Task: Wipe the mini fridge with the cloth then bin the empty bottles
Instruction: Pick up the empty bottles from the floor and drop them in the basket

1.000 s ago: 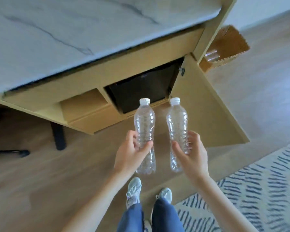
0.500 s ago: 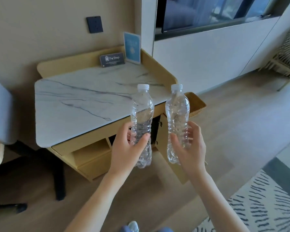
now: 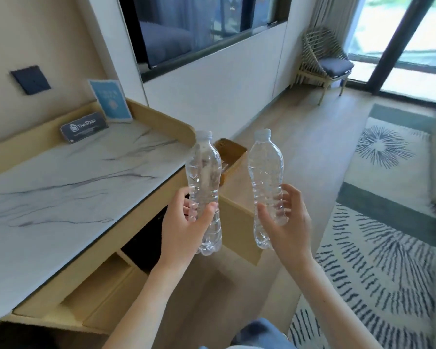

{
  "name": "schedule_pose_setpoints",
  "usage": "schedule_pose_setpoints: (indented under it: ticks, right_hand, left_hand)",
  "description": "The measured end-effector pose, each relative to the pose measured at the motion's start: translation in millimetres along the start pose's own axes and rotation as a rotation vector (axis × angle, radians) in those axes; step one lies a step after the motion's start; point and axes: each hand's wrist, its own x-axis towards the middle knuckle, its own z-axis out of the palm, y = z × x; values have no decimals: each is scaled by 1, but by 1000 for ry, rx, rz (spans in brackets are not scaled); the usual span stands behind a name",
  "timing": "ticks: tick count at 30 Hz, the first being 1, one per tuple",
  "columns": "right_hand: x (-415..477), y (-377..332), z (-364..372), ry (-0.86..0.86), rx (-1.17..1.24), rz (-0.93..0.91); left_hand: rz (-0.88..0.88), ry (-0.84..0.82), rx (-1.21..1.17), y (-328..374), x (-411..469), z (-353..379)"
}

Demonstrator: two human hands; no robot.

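Risk of slippage noted: left hand [image 3: 184, 230] fingers [image 3: 190, 210] wrapped round one empty bottle [image 3: 204, 177], right hand [image 3: 287, 222] fingers loosely cupping the other bottle [image 3: 264, 172], woven basket [image 3: 230, 157] well beyond fingertips, thin crushable plastic liable to buckle.

Bare forearms, no sleeves, blue trousers [image 3: 259, 335]

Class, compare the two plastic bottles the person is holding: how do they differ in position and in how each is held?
The left bottle is in front of the cabinet edge; the right bottle is over open floor. The left hand wraps its bottle tightly; the right hand holds looser, fingers spread. Both are clear, white-capped, upright and look empty.
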Motion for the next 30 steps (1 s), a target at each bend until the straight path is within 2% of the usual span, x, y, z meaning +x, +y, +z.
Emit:
schedule_pose_setpoints:
  ticks: [5,12,20,23,30]
  right_hand:
    - [18,36,-59,179,-92,60]
    - [67,111,-152,374,-194,166]
    - [180,203,-278,439,-264,212]
    - [218,228,-312,439,-282,226]
    - [313,302,-340,426,-302,266]
  left_hand:
    - [87,-198,-30,23,26,77]
    - [153,-467,23,53,55,228]
    - [163,-576,-31,118,104,432]
    - [176,-584,-35,136,123,485]
    - [157,-605,9,142,191,598]
